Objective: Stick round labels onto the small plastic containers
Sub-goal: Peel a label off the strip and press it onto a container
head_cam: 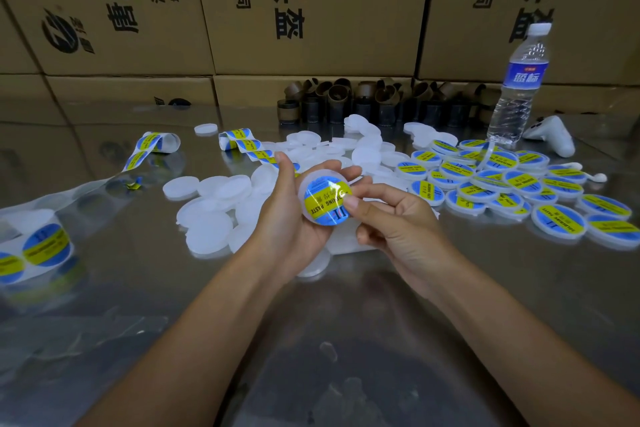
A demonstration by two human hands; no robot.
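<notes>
Two bare forearms are seen reaching up from the lower edge over the reflective metal table [138, 270]. Above the table's middle, a translucent white round plastic container [311, 184] is held tilted toward the camera. The grip of the left hand [287, 218] is closed round it from behind, while that of the right hand [398, 222] is curled at its right edge, the thumb [351, 201] laid on the round blue-and-yellow label [323, 204] covering its face. Smoothing-down is judged to be the step in hand. Next, the piece would be laid with the heap of labelled containers [519, 184] to the right, and a fresh one taken from the unlabelled white heap [214, 194] just behind. A strip of labels on clear backing [242, 142] is draped beyond. A clear water bottle [519, 87], a white controller [550, 139] and brown cardboard cores [346, 104] stand further back, none judged to be in the way.
</notes>
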